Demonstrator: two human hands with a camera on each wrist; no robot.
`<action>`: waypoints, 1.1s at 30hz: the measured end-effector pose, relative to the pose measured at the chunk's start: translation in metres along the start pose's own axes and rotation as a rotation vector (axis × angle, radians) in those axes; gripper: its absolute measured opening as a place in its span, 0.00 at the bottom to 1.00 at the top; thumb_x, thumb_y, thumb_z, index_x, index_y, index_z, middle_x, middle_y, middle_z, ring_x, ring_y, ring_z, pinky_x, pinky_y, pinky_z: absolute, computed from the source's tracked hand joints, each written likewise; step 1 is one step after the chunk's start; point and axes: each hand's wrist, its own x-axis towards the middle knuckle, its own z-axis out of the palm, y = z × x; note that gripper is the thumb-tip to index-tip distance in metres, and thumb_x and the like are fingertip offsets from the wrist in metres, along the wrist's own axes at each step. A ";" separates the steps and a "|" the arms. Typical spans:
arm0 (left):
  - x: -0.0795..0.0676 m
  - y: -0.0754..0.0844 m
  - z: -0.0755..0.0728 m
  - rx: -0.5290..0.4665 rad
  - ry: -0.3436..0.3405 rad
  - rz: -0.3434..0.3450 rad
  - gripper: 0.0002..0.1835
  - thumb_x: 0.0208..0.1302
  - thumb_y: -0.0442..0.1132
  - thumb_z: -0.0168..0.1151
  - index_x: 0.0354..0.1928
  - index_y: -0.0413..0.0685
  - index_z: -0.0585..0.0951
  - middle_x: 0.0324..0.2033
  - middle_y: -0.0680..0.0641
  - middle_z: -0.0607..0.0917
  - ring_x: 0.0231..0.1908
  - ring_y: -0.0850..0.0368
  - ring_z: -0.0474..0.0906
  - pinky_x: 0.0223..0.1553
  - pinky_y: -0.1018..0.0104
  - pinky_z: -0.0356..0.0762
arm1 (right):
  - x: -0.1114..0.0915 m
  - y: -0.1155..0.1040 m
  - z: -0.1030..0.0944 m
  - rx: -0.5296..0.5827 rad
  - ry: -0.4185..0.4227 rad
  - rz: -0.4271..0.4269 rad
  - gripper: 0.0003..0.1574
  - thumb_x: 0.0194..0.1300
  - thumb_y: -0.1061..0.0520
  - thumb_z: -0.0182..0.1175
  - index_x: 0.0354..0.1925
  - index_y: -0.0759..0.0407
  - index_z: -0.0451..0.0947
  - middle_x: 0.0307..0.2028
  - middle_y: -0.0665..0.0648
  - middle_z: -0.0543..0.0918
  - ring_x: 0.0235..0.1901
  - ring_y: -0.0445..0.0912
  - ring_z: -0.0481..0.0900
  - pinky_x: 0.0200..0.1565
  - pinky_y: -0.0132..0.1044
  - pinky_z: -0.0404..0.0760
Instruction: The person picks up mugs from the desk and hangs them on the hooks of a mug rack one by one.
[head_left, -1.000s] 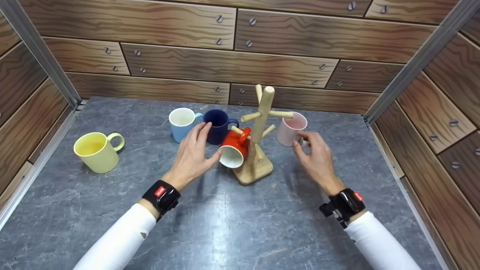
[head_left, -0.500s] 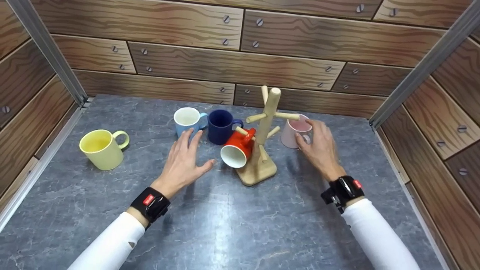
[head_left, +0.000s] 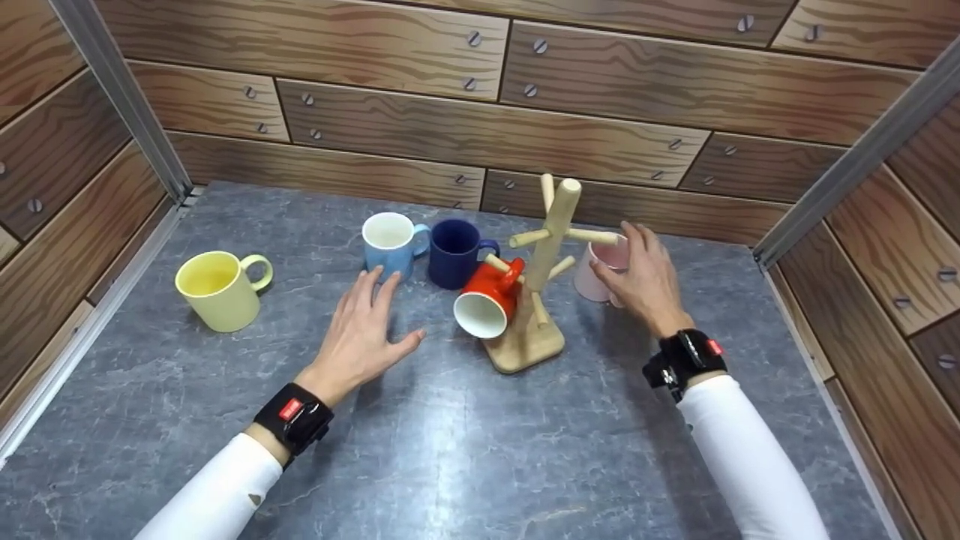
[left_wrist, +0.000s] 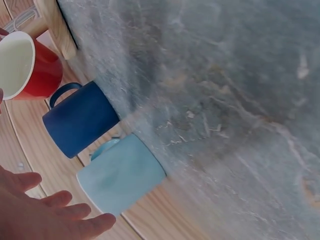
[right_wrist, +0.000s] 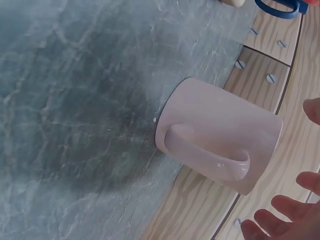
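Observation:
My left hand (head_left: 360, 341) is spread with straight fingers, its fingertips close in front of a light blue mug (head_left: 390, 256). In the left wrist view those fingers lie beside the light blue mug (left_wrist: 122, 175), apart from the navy mug (left_wrist: 82, 120). Over a pink mug (head_left: 589, 282) at the right is my right hand (head_left: 646, 281), thumb and fingers apart around its rim. The right wrist view shows the pink mug (right_wrist: 215, 125) upright, handle facing the camera, with the fingers off its wall. A red mug (head_left: 489, 292) hangs tilted by its handle on a wooden mug tree (head_left: 546, 259).
A yellow mug (head_left: 225, 300) stands upright at the left with its handle to the right. The mug tree's bare upper pegs (head_left: 592, 235) stick out near the pink mug and right hand. Wood-patterned walls (head_left: 405, 120) close off the grey tabletop (head_left: 465, 450) at back and sides.
My left hand has drawn back from near the red and navy mugs, leftward to the light blue one. My right hand has moved forward from the pink mug's handle to over its rim.

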 end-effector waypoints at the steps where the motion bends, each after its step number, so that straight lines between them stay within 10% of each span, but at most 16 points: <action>1: -0.001 0.000 0.000 0.003 -0.001 0.000 0.50 0.63 0.62 0.68 0.78 0.42 0.62 0.76 0.31 0.59 0.76 0.31 0.53 0.74 0.35 0.54 | 0.001 0.001 0.000 0.000 -0.014 0.015 0.54 0.67 0.38 0.66 0.78 0.64 0.58 0.74 0.74 0.60 0.71 0.72 0.60 0.71 0.66 0.59; 33: -0.015 -0.004 0.000 0.022 0.022 0.007 0.49 0.62 0.62 0.69 0.77 0.41 0.64 0.75 0.31 0.62 0.75 0.29 0.56 0.71 0.33 0.59 | 0.033 -0.004 0.026 0.000 -0.155 0.162 0.61 0.65 0.39 0.65 0.82 0.61 0.49 0.77 0.76 0.51 0.71 0.77 0.57 0.68 0.69 0.60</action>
